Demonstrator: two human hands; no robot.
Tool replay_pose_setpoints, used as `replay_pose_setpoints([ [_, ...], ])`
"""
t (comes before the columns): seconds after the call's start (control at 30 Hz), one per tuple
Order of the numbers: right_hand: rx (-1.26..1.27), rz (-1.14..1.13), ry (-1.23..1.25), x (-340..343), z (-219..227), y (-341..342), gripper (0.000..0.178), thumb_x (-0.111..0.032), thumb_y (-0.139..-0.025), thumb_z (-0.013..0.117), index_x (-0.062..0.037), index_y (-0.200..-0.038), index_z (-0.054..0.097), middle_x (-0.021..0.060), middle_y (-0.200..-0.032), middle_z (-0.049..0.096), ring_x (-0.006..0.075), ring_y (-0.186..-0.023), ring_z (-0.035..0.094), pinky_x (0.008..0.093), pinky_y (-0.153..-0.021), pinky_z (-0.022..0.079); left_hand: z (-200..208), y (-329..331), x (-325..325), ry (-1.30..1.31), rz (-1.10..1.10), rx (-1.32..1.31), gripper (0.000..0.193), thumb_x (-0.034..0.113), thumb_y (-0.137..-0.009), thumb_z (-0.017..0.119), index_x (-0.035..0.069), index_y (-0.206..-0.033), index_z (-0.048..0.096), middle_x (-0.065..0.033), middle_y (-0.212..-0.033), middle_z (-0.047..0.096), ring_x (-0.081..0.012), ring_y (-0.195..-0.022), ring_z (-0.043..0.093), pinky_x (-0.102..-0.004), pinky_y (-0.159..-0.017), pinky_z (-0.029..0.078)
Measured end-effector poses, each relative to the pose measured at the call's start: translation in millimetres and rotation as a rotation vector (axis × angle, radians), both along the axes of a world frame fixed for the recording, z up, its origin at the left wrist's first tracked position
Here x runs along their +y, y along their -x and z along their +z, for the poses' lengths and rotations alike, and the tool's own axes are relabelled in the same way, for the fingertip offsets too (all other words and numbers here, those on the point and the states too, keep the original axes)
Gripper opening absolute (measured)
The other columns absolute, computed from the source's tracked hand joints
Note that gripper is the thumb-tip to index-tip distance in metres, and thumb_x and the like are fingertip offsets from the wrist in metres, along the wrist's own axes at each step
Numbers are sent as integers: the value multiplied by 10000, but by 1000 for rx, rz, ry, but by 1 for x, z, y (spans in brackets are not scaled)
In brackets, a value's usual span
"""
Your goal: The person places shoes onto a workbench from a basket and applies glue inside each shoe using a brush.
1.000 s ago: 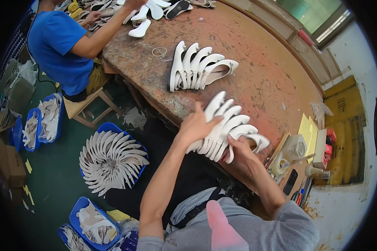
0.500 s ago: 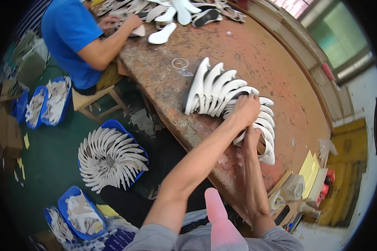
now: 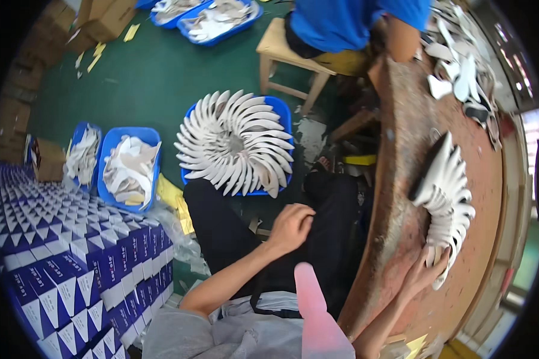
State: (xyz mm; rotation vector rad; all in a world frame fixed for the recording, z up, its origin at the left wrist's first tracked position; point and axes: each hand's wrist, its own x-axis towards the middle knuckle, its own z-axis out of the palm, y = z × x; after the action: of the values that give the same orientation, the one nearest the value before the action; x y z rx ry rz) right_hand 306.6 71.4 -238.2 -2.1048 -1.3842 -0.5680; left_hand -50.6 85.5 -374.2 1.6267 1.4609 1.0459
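My left hand (image 3: pixel 291 228) hovers over my lap, fingers loosely bent, and nothing shows in it. At the near end of a curved row of white shoes (image 3: pixel 446 192) on the workbench, my right hand (image 3: pixel 424 270) grips the last white shoe (image 3: pixel 442 280). The shoes in that row stand on edge, nested against one another, and dark soles show at the far end. On the floor ahead of my knees, more white shoes (image 3: pixel 209 157) fan out in a ring on a blue basket (image 3: pixel 286 110).
The workbench (image 3: pixel 395 155) runs along my right. A person in a blue shirt (image 3: pixel 332 24) sits beyond on a wooden stool (image 3: pixel 275 43). Blue bins (image 3: pixel 106 190) of pale shoe parts stand at left, behind stacked blue-and-white boxes (image 3: pixel 60 287). Loose soles (image 3: pixel 461 75) lie on the far bench.
My view has swung left toward the floor basket. My left hand has come off the shoe row and moved over my lap; my right hand stays at the row's near end.
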Motion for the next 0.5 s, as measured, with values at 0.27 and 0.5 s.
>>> replay_pose_setpoints([
  [0.27,772,827,669,53,-98,263,274,-54,-949,697,13,-1214,682,196,-1217,695,344,-1163,677,399,-1031,519,-170,182,83,598,290,273,298,206,-903,700,12,-1121,759,-267,-1212,690,-463,-1124,674,-518,-1012,529],
  [0.5,876,796,982,57,-189,300,151,-50,-980,666,8,-1099,738,167,-1120,746,326,-1089,707,394,-954,544,-351,286,193,654,513,270,306,200,-802,741,86,-1074,824,-221,-1154,763,-406,-971,744,-500,-890,592],
])
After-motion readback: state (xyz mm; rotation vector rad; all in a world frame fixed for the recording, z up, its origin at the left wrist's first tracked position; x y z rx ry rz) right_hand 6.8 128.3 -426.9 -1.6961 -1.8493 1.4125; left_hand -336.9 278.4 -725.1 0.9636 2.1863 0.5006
